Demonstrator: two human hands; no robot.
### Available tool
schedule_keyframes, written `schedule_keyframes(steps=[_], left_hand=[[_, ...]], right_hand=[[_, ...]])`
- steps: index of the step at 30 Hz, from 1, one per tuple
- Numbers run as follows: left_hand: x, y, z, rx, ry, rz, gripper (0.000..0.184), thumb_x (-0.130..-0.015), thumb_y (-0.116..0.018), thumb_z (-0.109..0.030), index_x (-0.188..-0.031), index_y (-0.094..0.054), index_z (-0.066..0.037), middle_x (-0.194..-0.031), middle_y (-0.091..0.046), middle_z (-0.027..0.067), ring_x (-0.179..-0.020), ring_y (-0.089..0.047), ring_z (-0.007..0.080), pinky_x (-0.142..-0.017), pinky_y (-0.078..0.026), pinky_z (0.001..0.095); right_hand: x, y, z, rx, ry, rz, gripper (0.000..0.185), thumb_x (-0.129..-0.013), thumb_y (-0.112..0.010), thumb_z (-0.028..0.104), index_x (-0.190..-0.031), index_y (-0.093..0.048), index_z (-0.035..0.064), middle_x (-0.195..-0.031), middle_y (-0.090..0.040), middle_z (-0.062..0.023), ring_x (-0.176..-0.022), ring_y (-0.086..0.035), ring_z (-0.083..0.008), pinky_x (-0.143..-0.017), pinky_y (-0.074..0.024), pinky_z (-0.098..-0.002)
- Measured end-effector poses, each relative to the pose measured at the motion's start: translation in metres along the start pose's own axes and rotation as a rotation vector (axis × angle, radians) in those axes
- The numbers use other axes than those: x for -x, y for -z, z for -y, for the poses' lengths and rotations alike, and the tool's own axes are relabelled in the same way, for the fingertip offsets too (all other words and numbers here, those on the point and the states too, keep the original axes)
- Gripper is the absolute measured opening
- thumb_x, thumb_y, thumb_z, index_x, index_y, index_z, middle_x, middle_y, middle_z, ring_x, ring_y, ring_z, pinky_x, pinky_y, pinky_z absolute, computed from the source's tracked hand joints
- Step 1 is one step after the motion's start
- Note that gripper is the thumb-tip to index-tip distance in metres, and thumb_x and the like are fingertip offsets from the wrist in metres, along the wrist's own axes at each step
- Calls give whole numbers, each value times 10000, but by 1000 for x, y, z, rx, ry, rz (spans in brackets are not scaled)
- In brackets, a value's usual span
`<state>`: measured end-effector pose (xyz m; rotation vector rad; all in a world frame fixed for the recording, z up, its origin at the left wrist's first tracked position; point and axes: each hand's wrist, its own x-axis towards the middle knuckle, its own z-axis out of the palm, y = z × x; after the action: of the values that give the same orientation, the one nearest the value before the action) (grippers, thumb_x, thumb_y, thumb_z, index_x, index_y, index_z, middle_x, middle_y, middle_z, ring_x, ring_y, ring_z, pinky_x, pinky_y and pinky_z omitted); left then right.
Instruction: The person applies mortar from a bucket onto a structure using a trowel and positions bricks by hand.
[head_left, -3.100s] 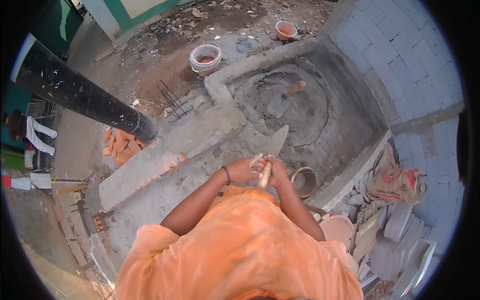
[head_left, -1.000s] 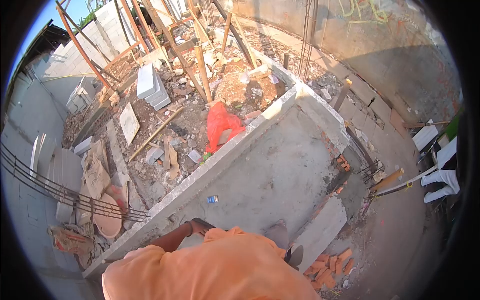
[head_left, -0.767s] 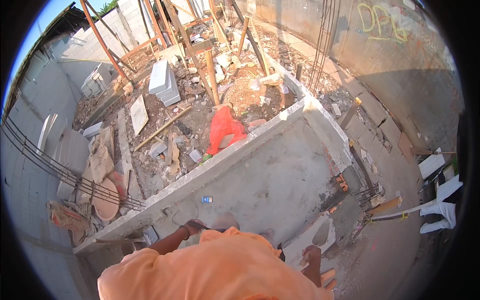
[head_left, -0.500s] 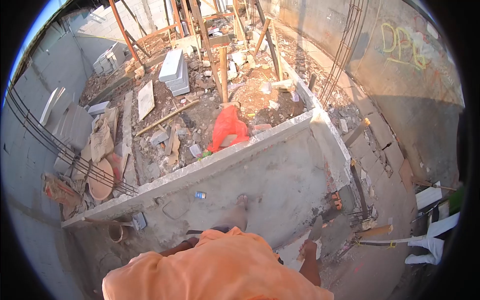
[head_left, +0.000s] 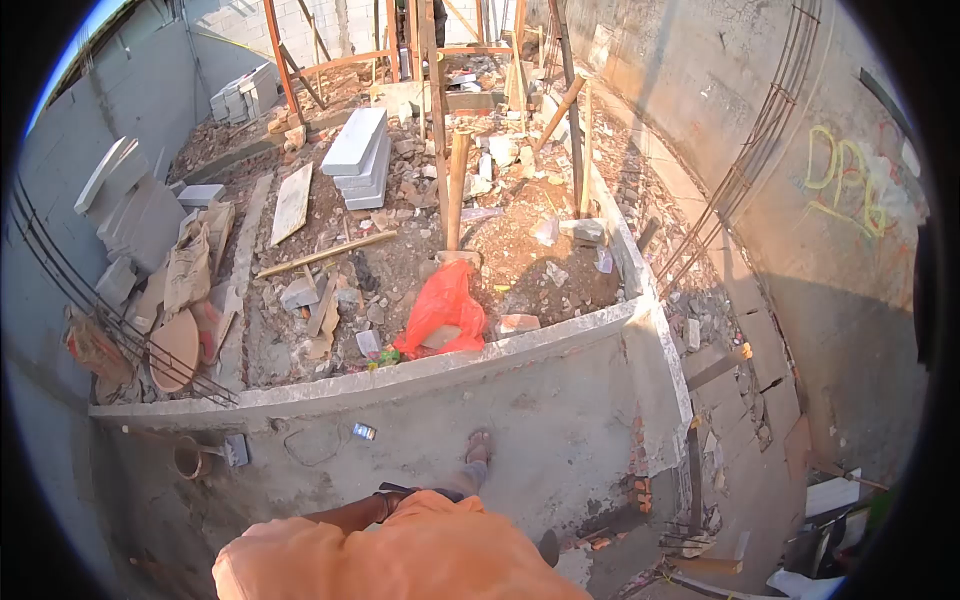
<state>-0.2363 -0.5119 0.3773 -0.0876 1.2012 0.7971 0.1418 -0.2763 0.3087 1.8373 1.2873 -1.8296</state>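
At the orange shirt's left side, my left hand (head_left: 392,499) is mostly hidden by the shirt, with a dark band at its wrist. A dark strip (head_left: 396,488) lies against it; whether the hand grips it is unclear. My right hand is out of view. A small dark rounded shape (head_left: 548,547) shows beside the shirt's right edge, too little of it to name. My foot (head_left: 479,447) stands on the grey cement floor (head_left: 560,420). Further left on that floor lies a small blue and white packet (head_left: 364,431).
A low wall (head_left: 300,397) crosses ahead, with a red plastic bag (head_left: 445,305) at its far side. Beyond are rubble, white blocks (head_left: 358,150) and wooden poles (head_left: 457,190). A bucket (head_left: 188,459) is at left, thin steel rods (head_left: 750,150) at right.
The view has swung from the mortar pit toward the low wall and rubble. Both hands were on a trowel earlier; later my right hand held it out at the right, and now that hand is out of view.
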Motion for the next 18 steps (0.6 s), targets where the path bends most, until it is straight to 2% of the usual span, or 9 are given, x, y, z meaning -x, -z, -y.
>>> schedule_keyframes(steps=[3, 6, 7, 8, 9, 11, 14, 16, 18], left_hand=[[-15, -4, -56, 83, -61, 27, 304, -821, -572, -233, -1053, -622, -41, -1024, -647, 90, -888, -621, 208, -811, -478, 387], [-32, -13, -112, 331, -184, 73, 314, -814, -576, -221, -1066, -621, -40, -1046, -648, 89, -900, -620, 213, -819, -475, 396], [-91, 32, -83, 387, -1, 57, 325, -837, -551, -229, -1084, -610, -25, -1093, -630, 77, -963, -589, 223, -877, -440, 373], [-118, 42, -75, 264, -41, 111, 336, -832, -559, -245, -1079, -611, -23, -1064, -639, 78, -917, -593, 215, -827, -457, 375], [-105, 32, -80, -68, -56, 39, 310, -830, -561, -251, -1046, -627, -39, -1032, -644, 75, -881, -585, 204, -784, -457, 367], [-77, 22, -133, -791, -152, -95, 267, -826, -564, -265, -981, -660, -70, -968, -653, 69, -808, -571, 182, -697, -458, 350], [-6, -49, -215, -750, -50, -389, 227, -811, -581, -270, -929, -671, -98, -930, -652, 60, -788, -562, 170, -680, -449, 352], [-19, -52, -199, -226, -63, -350, 237, -811, -599, -268, -945, -668, -84, -971, -644, 61, -811, -564, 165, -693, -463, 359], [-11, -67, -206, -38, -82, -380, 266, -793, -631, -283, -983, -656, -98, -989, -640, 59, -826, -571, 160, -714, -472, 353]], right_hand=[[-25, 21, 55, -268, -58, -59, 161, -846, -530, 169, -747, -502, 45, -617, -501, -76, -526, -523, -189, -478, -451, -309], [-42, 54, 86, -520, -57, -114, 154, -839, -525, 166, -745, -489, 49, -618, -497, -71, -521, -522, -188, -473, -451, -298], [-45, 64, 92, -596, -51, -136, 152, -836, -524, 165, -744, -485, 50, -618, -495, -70, -520, -521, -187, -471, -451, -295], [-44, 74, 100, -667, -47, -165, 150, -834, -522, 164, -744, -480, 52, -618, -494, -68, -518, -521, -187, -469, -450, -291], [-45, 83, 112, -733, -39, -191, 147, -831, -520, 163, -743, -476, 53, -619, -492, -67, -517, -520, -186, -468, -450, -288], [-49, 100, 146, -848, 8, -232, 143, -826, -517, 160, -742, -467, 56, -619, -489, -64, -513, -520, -185, -464, -450, -281], [-56, 109, 227, -775, 77, -272, 144, -825, -520, 158, -742, -468, 53, -621, -488, -70, -511, -518, -192, -467, -455, -287], [-71, 127, 248, -642, 78, -252, 140, -823, -525, 155, -745, -473, 50, -623, -490, -74, -518, -526, -199, -471, -460, -299], [-102, 139, 270, -494, 46, -172, 130, -818, -532, 148, -751, -479, 49, -625, -494, -76, -534, -541, -206, -475, -466, -314]])
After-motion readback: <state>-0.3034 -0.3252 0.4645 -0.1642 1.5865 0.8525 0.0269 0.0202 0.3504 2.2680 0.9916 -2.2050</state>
